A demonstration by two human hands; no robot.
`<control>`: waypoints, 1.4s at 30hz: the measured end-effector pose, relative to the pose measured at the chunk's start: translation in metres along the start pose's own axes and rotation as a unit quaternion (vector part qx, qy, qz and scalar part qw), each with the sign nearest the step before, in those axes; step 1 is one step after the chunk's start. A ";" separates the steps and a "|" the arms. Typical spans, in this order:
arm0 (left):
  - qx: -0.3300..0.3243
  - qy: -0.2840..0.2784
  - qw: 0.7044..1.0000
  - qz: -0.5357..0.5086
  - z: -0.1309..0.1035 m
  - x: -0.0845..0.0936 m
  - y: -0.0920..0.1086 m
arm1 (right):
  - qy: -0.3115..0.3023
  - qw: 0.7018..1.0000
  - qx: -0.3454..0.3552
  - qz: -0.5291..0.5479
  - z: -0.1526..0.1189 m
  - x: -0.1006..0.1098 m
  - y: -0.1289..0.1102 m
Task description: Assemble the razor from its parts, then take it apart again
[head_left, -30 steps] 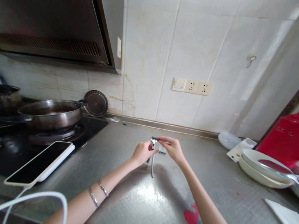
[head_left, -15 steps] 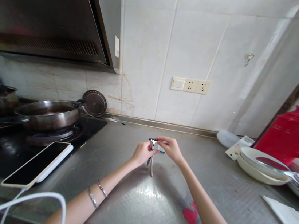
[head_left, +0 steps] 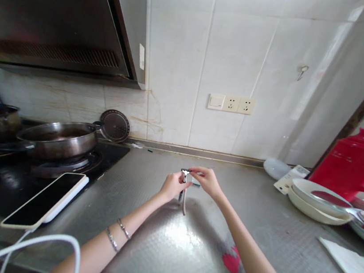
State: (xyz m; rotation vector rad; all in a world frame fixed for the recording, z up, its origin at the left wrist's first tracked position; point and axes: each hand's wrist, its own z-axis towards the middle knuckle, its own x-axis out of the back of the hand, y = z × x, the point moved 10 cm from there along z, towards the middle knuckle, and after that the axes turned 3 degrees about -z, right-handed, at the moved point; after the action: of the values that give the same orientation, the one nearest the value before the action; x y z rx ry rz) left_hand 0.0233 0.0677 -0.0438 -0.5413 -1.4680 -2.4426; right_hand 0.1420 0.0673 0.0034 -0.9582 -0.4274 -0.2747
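Note:
My left hand [head_left: 171, 186] is closed around what looks like a razor [head_left: 185, 173], its dark T-shaped head upright above the fingers. A pale, curved handle-like piece [head_left: 184, 203] hangs below this hand, beside a darker strip. My right hand [head_left: 208, 182] pinches the right end of the razor head with its fingertips. Just under the right fingers shows a small clear piece with a bluish edge [head_left: 196, 184]; which hand supports it I cannot tell. Both hands are above the metal countertop [head_left: 141, 238].
At left, a phone [head_left: 44, 199] with a white cable [head_left: 54, 237] lies across the hob edge, near a steel pan [head_left: 59, 140]. Plates and bowls [head_left: 319, 204], a red thermos jug [head_left: 348, 167] and white paper [head_left: 349, 266] are at right. Wall sockets [head_left: 239, 105] are behind.
The small clear piece under the right fingers shows slightly differently, as if turned. Both hands keep nearly the same place and grip.

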 end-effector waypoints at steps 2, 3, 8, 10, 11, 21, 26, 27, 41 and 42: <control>0.003 0.001 1.000 -0.002 0.000 0.000 -0.002 | -0.003 1.000 0.003 -0.001 0.000 -0.001 -0.001; 0.004 0.001 1.000 -0.005 0.000 -0.001 -0.002 | -0.005 1.000 0.004 -0.001 0.000 -0.002 -0.001; 0.012 -0.004 1.000 -0.023 0.000 -0.003 -0.005 | -0.008 1.000 0.002 0.003 -0.001 -0.003 -0.002; 0.016 -0.004 1.000 -0.021 0.000 -0.003 -0.005 | -0.009 1.000 0.001 0.001 -0.001 -0.002 -0.003; 0.017 -0.005 1.000 -0.021 0.000 -0.003 -0.005 | -0.011 1.000 0.001 0.001 -0.001 -0.003 -0.003; 0.064 -0.026 0.993 -0.093 -0.002 -0.008 -0.004 | -0.032 0.999 -0.005 0.019 -0.002 -0.001 -0.003; 0.091 -0.042 0.985 -0.138 -0.004 -0.014 -0.003 | -0.040 0.999 -0.002 0.034 -0.003 0.000 -0.003; 0.094 -0.043 0.985 -0.139 -0.004 -0.014 -0.003 | -0.045 0.998 0.002 0.036 -0.003 0.000 -0.004; 0.056 -0.013 0.989 -0.137 0.006 0.000 -0.013 | -0.008 1.000 -0.010 0.015 0.000 -0.002 0.012; 0.067 -0.009 0.985 -0.156 0.007 0.002 -0.015 | 0.003 1.000 -0.018 0.011 0.000 0.000 0.016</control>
State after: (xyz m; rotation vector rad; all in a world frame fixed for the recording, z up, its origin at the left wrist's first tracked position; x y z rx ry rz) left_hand 0.0170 0.0809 -0.0521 -0.3275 -1.8309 -2.5432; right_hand 0.1488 0.0764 -0.0081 -0.9965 -0.4082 -0.2657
